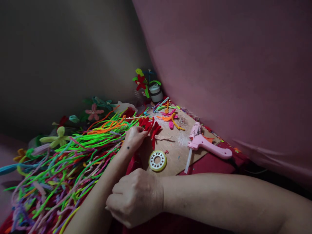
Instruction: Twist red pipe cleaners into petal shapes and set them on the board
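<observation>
My left hand (135, 138) reaches over the edge of the board, its fingers closed on a red pipe-cleaner flower piece (145, 123). Just right of it, another red petal piece (155, 132) lies on the board. Nearer to me, my right hand (136, 197) is curled into a fist, back of the hand up, in front of my left forearm. Whatever it may hold is hidden. Between the hands and the glue gun, a yellow-rimmed tape roll (151, 162) rests flat. A pink glue gun (209, 146) with a clear glue stick lies on its side to the right.
A big heap of colourful pipe cleaners (80, 156) covers the left side. Pink and orange pieces (170, 117) lie farther back on the brown board (175, 159). Behind stands a white pot (156, 93) with pipe-cleaner flowers (140, 83). A pink wall (231, 71) borders the right.
</observation>
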A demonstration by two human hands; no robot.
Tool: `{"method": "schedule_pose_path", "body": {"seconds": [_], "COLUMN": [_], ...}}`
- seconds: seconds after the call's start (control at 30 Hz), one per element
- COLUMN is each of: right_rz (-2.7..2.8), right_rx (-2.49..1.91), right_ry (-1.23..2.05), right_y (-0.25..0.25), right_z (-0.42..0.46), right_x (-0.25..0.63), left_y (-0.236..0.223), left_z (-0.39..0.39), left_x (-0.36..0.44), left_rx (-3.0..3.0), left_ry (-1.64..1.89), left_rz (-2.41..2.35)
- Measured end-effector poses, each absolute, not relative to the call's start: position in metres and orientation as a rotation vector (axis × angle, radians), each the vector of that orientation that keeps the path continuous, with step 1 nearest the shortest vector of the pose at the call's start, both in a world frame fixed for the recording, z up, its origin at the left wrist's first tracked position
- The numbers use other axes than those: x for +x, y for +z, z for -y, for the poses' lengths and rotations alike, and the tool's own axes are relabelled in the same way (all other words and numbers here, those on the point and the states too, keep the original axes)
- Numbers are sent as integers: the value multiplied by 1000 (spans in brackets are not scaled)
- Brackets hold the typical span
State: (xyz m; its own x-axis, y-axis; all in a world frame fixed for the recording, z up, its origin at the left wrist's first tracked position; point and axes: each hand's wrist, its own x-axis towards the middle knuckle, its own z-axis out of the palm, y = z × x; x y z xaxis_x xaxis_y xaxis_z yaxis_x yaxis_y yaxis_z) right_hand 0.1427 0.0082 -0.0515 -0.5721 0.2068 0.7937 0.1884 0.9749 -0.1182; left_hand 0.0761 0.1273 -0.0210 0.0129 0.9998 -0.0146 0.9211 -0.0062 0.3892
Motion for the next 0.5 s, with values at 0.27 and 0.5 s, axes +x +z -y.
{"method": "schedule_pose_path", "body": {"seconds": [0.27,0.5], "right_rz": [2217,2218], "right_rx": [-264,-248], "right_ry": [33,42], "right_y": [-50,-49], "right_z": [-8,-8], "right_x": [144,144], "left_y": [-21,-19], "left_z": [-125,-120], "left_x": [78,89], "left_rx": [1952,2072], "left_ry": [381,275], "left_rz": [-1941,-1896]}}
